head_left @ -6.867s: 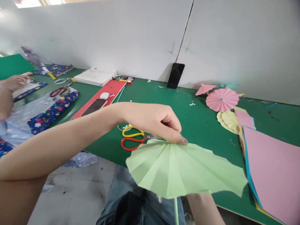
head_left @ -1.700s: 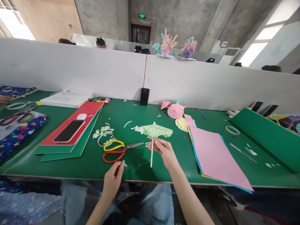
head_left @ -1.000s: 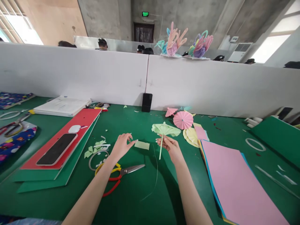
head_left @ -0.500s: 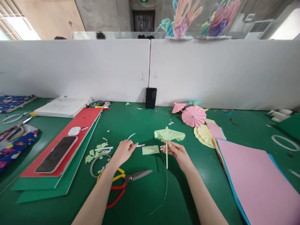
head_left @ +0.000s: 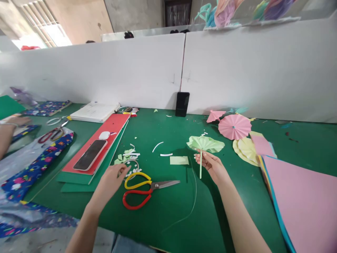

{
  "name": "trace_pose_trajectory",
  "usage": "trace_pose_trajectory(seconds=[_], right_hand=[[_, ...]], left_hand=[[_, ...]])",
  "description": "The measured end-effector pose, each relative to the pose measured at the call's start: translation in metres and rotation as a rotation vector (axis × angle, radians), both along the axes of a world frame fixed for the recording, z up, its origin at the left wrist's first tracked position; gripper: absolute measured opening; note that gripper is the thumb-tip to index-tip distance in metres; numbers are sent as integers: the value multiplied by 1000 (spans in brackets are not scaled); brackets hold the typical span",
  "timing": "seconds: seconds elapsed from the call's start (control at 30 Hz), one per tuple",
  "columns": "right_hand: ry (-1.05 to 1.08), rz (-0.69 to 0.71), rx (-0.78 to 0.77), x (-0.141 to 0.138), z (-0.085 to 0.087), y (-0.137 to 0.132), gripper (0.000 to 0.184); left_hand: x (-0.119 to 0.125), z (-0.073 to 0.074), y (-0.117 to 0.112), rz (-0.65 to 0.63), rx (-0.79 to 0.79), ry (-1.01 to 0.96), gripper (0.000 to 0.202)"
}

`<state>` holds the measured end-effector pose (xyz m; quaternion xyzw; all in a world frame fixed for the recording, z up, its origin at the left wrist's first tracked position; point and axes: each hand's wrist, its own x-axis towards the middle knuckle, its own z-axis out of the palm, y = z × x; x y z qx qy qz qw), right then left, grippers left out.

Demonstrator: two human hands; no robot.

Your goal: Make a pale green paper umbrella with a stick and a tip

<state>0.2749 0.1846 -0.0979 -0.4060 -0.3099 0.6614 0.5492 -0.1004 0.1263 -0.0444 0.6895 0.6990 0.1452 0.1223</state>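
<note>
Green paper umbrella point(head_left: 205, 143) stands up near the middle of the table point(head_left: 163, 123), its stick pinched in the right hand point(head_left: 212, 165). The left hand point(head_left: 112, 179) is open, reaching beside the tape ring point(head_left: 131, 163) and scissors point(head_left: 147, 188). It looks like fetching time. The next move needs a careful pinch.

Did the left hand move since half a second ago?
Yes. The left hand drew away from the green slip, leftward; its fingers are now at the tape ring beside the scissors.
</note>
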Motion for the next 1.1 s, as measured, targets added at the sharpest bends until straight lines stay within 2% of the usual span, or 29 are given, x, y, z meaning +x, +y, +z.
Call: trace_pose_trajectory(seconds=[0.1,0.17,0.27,0.43,0.57,0.7,0.8,0.87,0.93,1.03,1.1], right_hand=[[-12,-16,9,2,0,0,34],[-22,-38,15,6,0,0,34],[-28,-70,26,10,-1,0,33],[-30,-45,36,10,-2,0,34],[-49,-17,42,7,-3,0,37],[-97,-2,44,9,-4,0,39],[-146,4,36,16,-5,0,36],[-179,19,22,22,-5,-1,32],[-218,45,1,30,-3,-2,28],[-288,83,-27,40,1,-4,23],[-338,95,-38,45,6,-7,20]], left_hand=[[15,-18,-1,-2,20,78,32],[24,-27,9,20,16,132,32],[27,-35,29,7,-71,172,28],[18,-36,41,-19,-182,176,25],[18,-35,35,13,-156,182,27],[22,-41,37,9,-134,165,28],[23,-44,37,-6,-48,133,26],[21,-41,34,6,68,102,23],[20,-32,26,53,218,59,24],[21,-6,10,160,448,-33,41],[25,13,0,211,552,-108,42]])
